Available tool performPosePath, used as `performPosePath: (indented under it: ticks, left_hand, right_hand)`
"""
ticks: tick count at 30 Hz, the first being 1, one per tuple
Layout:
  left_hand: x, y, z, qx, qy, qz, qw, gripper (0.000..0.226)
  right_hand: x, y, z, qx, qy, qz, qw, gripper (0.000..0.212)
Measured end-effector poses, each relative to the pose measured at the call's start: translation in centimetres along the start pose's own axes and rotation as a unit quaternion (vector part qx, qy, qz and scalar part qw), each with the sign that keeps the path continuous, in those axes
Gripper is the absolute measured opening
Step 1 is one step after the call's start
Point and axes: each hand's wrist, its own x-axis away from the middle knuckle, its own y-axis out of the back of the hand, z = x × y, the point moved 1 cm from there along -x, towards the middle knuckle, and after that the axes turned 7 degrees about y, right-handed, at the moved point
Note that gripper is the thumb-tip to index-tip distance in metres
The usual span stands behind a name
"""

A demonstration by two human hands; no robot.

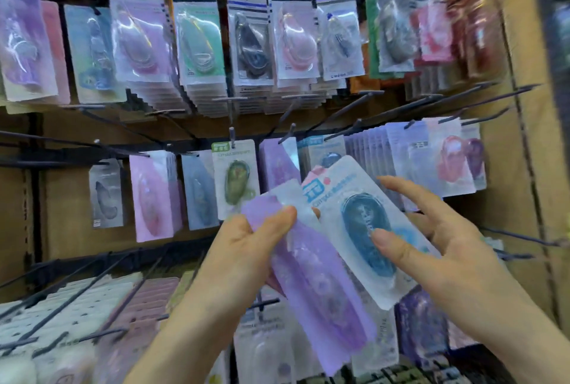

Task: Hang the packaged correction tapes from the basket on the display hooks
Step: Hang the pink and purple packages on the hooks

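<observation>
Lilac pack [320,285] centre frame. White pack [364,229] beside it, blue tape inside, blue-and-pink logo. Middle row: green-labelled pack [236,180] with olive tape, pink pack [151,195] left. Upper-row packs [197,31]: white headers, blue-black stripes. Black hooks [348,108], tan backboard [68,229].

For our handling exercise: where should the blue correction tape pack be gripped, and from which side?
Pinch the blue pack by its card margin at the lower end, from the lower right, where the right hand is. The blister bulges mid-card, the purple pack lies against its other side, and its header end tilts up toward the hooks, so leave that free.
</observation>
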Motion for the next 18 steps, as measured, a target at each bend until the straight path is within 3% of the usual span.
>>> performPosePath:
  ticks: [3, 5, 9, 13, 18]
  left_hand:
    - [-0.5, -3.0, -0.5, -0.008, -0.016, 0.03, 0.999, 0.034]
    - [-1.0, -4.8, -0.2, 0.0, -0.006, 0.027, 1.0, 0.036]
    - [-1.6, -7.5, 0.2, 0.043, 0.031, 0.003, 0.999, 0.031]
    - [-2.3, -8.0, 0.5, 0.039, 0.036, -0.023, 0.998, 0.035]
    - [-3.0, -7.3, -0.1, 0.02, 0.035, -0.069, 0.997, 0.03]
  right_hand:
    - [0.2, 2.7, -1.2, 0.173, 0.025, 0.022, 0.984, 0.061]
    - [0.3, 4.3, -1.8, 0.21, 0.025, 0.038, 0.977, 0.064]
    - [-0.2, 6.6, -2.7, 0.139, -0.008, 0.066, 0.988, 0.078]
    - [-2.3, 7.3, -3.2, 0.1, 0.023, -0.029, 0.994, 0.06]
    - [-7.2, 5.0, -2.3, 0.114, 0.067, -0.029, 0.991, 0.064]
